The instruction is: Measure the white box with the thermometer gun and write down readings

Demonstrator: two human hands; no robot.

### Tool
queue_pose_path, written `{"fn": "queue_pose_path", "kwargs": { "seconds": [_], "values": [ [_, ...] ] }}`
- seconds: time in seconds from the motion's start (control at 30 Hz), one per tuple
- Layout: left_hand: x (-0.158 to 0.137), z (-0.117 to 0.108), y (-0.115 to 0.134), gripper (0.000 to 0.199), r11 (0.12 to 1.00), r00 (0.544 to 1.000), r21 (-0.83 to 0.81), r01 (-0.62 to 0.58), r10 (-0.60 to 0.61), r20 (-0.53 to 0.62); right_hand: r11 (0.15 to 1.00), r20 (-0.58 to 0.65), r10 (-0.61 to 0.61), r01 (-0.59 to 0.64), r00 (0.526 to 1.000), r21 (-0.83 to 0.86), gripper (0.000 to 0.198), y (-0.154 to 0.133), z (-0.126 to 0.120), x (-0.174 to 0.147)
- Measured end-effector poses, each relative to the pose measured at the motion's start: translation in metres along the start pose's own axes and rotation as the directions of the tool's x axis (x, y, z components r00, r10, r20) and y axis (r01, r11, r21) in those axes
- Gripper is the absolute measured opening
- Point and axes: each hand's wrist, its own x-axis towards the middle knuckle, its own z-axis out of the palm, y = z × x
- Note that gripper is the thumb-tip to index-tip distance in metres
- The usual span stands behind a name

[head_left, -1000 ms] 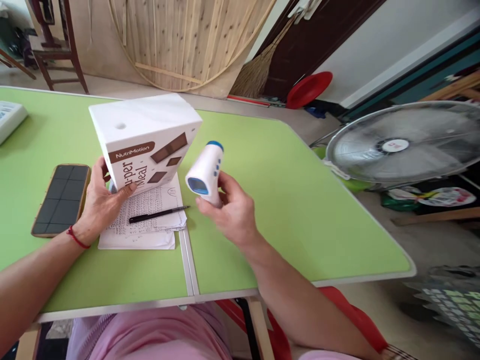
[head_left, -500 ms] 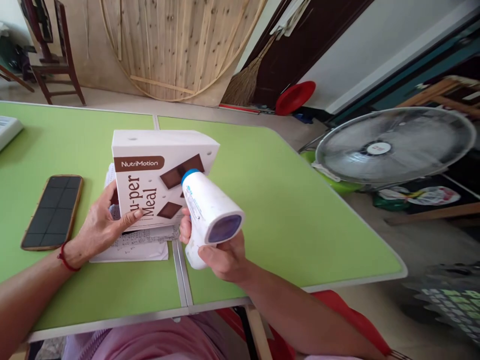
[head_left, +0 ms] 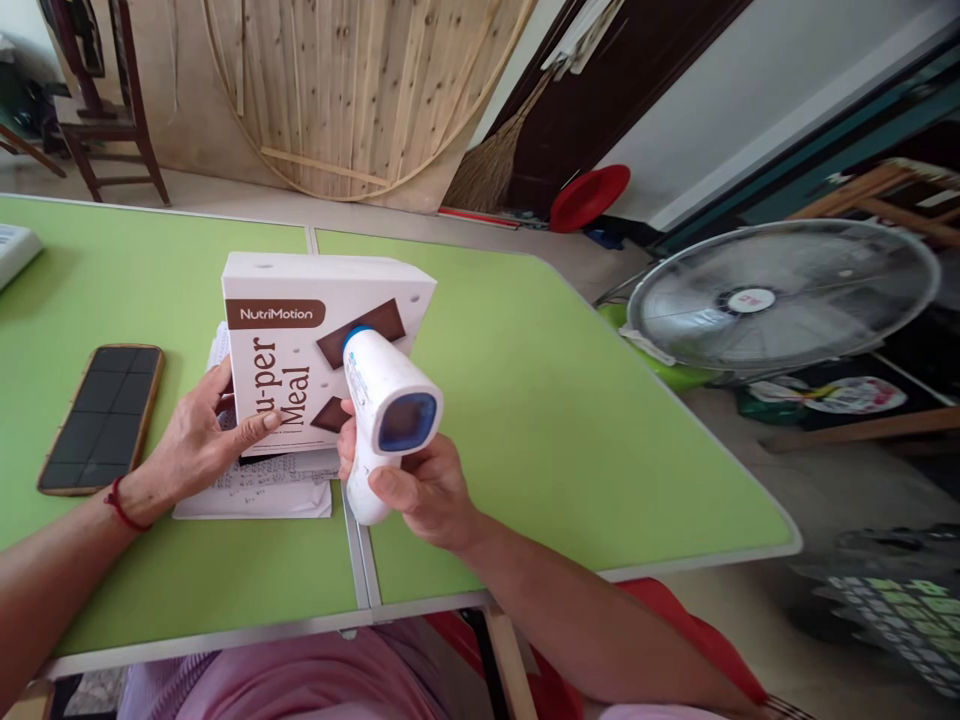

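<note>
My left hand (head_left: 196, 432) grips the lower left edge of a white box (head_left: 322, 270) printed "NutriMotion", its thumb across the front and its fingers behind. The box stands upright over some papers (head_left: 259, 500) on the green table. In my right hand (head_left: 427, 490) is a white infrared thermometer (head_left: 386, 385), held by its handle. Its blue-ringed front end points at the box's printed face, and its dark screen with a blue frame faces me. Whether the tip touches the box I cannot tell. Part of the printing is hidden behind the thermometer.
A phone (head_left: 101, 420) in a brown-edged case lies left of the papers. The corner of a white device (head_left: 16, 252) shows at the table's far left. Beyond the right edge of the green table (head_left: 585, 420) stands a large fan (head_left: 780, 300). A wooden chair (head_left: 112, 120) stands behind.
The thermometer has moved a little left and turned, so its screen faces me more squarely and shows a blue frame. My left hand keeps its hold on the box.
</note>
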Motion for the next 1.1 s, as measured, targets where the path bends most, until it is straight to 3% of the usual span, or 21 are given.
{"fn": "queue_pose_path", "kwargs": {
  "seconds": [0.53, 1.1],
  "values": [
    [0.0004, 0.0001, -0.0032, 0.050, 1.000, 1.000, -0.004, -0.021, 0.021, 0.008, 0.998, 0.036, -0.058, 0.059, 0.998, -0.023, 0.028, -0.0011, -0.0028, 0.0007],
    [0.0005, 0.0015, -0.0047, 0.052, 0.999, 0.999, -0.033, -0.032, 0.033, 0.019, 0.997, 0.002, -0.066, 0.066, 0.998, -0.044, 0.034, 0.0055, -0.0035, -0.0019]
  ]
}}
